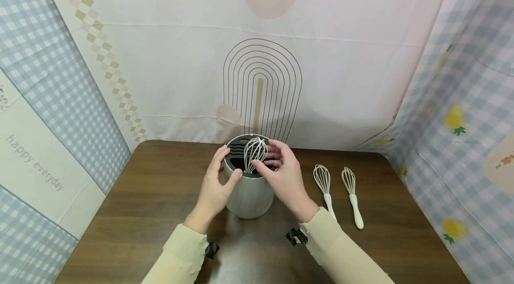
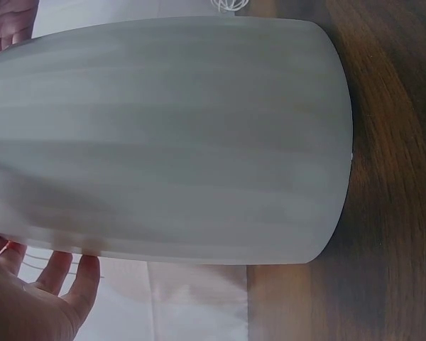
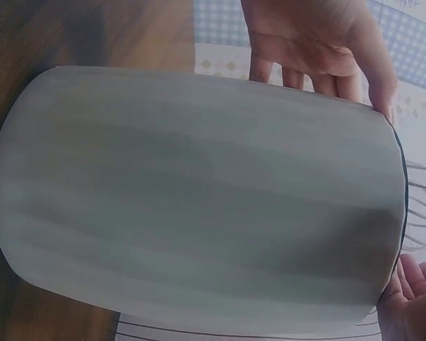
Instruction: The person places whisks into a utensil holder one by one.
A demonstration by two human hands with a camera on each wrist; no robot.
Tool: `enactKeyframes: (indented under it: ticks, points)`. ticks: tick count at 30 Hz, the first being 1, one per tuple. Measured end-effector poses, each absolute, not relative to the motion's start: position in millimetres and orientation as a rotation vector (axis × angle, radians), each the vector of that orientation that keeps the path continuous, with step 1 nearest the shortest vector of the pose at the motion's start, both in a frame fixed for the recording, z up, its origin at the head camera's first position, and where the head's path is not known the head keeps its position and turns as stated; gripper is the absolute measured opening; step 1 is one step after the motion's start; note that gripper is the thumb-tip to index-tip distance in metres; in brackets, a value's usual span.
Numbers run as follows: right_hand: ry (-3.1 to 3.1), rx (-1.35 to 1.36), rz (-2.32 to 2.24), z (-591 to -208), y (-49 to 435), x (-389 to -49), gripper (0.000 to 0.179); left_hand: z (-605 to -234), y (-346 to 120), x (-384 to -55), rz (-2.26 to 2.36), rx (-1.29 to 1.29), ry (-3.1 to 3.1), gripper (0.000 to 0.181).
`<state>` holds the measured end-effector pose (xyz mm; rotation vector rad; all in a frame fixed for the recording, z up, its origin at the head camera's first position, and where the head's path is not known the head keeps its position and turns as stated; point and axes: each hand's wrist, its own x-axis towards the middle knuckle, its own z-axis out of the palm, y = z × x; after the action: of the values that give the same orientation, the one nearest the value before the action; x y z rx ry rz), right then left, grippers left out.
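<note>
A light grey, ribbed utensil holder (image 1: 250, 199) with a dark slotted top stands on the table. One whisk (image 1: 254, 152) sits in its front opening, wires up and slightly tilted; its handle is hidden inside. My left hand (image 1: 213, 192) holds the holder's left side near the rim, thumb at the front; its fingers (image 2: 85, 284) press the outer wall. My right hand (image 1: 287, 179) is at the right rim, its thumb over the whisk wires and its fingers curled behind. In the right wrist view, the holder (image 3: 199, 192) fills most of the picture.
Two more whisks lie to the right, wires pointing away: one whisk (image 1: 322, 179) partly under the right sleeve, another whisk (image 1: 353, 199) farther right. The brown wooden table (image 1: 160, 212) ends at a patterned cloth backdrop (image 1: 180, 74), with checked cloth at both sides.
</note>
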<state>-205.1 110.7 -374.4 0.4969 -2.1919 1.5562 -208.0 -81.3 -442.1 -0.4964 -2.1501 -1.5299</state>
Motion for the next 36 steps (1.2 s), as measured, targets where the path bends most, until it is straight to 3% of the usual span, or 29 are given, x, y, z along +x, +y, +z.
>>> enactKeyframes:
  ticks: [7,19,29,36]
  points:
    - [-2.117,0.560,1.604,-349,113,-183,0.051,-442,-82,-207,-1.533,-0.498,-2.140,0.061]
    - [-2.206,0.429,1.506,-357,152,-181,0.049,-440,-82,-207,-1.527,-0.502,-2.135,0.061]
    - [-2.384,0.251,1.429,-381,188,-181,0.054,-441,-81,-206,-1.531,-0.503,-2.136,0.062]
    - [-2.455,0.129,1.406,-430,228,-196,0.061,-441,-81,-207,-1.532,-0.499,-2.140,0.062]
